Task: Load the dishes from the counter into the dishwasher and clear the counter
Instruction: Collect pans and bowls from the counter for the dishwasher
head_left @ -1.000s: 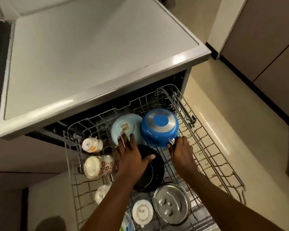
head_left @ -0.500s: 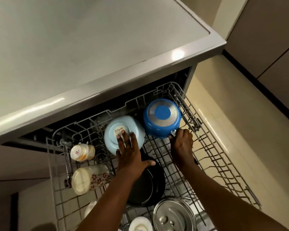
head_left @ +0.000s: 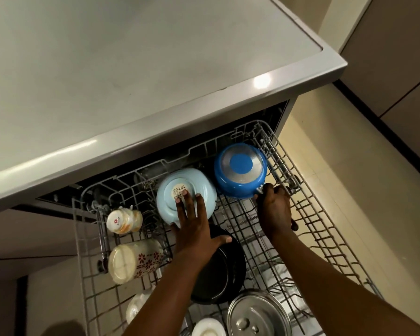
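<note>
The dishwasher's wire rack [head_left: 308,214] is pulled out under the counter edge. A pale blue bowl [head_left: 201,185] lies upside down near the rack's back, and my left hand [head_left: 194,224] rests flat on it with straight fingers. To its right a blue saucepan [head_left: 240,169] sits bottom up. My right hand [head_left: 275,209] grips the saucepan's dark handle, which is mostly hidden under my fingers. A black pan [head_left: 226,270] lies below my left hand.
Two cups, a small one [head_left: 124,220] and a flowered one [head_left: 134,260], lie on their sides at the rack's left. A steel lid [head_left: 257,316] and white dishes [head_left: 207,327] sit at the front. The grey counter [head_left: 131,69] overhangs the rack; tiled floor [head_left: 349,166] lies right.
The rack and dishes have shifted as my view moved closer. My left hand slid further up onto the pale blue bowl. My right hand keeps hold of the saucepan handle.
</note>
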`<control>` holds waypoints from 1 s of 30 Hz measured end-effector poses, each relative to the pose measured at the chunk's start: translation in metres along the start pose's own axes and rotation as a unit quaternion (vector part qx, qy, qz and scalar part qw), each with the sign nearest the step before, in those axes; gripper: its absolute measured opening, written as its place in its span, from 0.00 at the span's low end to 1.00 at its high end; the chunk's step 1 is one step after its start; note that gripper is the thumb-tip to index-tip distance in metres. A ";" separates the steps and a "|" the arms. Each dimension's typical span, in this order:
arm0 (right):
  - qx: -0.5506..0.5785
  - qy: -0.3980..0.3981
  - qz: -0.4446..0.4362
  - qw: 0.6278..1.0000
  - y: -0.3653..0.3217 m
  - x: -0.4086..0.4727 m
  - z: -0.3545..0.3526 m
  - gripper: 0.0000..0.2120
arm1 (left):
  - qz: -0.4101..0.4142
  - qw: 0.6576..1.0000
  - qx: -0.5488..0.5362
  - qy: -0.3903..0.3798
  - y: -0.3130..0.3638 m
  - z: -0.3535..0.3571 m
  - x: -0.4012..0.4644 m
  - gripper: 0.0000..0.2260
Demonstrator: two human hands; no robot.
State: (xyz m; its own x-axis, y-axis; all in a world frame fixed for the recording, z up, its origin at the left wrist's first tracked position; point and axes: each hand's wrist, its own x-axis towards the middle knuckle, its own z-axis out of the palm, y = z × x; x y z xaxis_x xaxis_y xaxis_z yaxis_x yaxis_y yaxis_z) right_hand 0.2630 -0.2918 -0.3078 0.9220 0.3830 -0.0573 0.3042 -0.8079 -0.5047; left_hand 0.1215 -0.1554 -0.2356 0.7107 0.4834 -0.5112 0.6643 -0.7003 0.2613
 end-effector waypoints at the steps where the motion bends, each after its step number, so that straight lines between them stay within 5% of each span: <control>1: 0.004 -0.009 0.024 1.000 0.003 0.003 0.001 0.13 | 0.002 1.000 0.000 0.003 -0.001 0.001 0.000 0.55; 12: -0.051 0.039 -0.022 0.998 -0.020 -0.074 -0.023 0.31 | 0.028 0.998 0.002 0.057 -0.002 -0.008 -0.024 0.40; 16: -0.031 0.061 -0.048 0.996 -0.040 -0.112 -0.035 0.26 | 0.047 0.988 -0.019 0.145 -0.012 -0.018 -0.056 0.35; 21: -0.008 0.086 -0.179 0.980 -0.079 -0.158 -0.055 0.10 | 0.035 0.986 0.000 0.161 -0.050 -0.035 -0.112 0.33; 30: 0.054 0.114 -0.314 0.941 -0.212 -0.266 -0.034 0.16 | -0.003 0.977 0.019 0.211 -0.187 -0.075 -0.254 0.38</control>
State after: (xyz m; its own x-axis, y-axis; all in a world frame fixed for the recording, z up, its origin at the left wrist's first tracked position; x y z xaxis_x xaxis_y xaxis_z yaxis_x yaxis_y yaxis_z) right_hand -0.0384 -0.2374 -0.1566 0.6002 0.6529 0.4620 0.7911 -0.3995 -0.4632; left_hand -0.1662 -0.1080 -0.0931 0.7440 0.6561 -0.1266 0.6657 -0.7115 0.2247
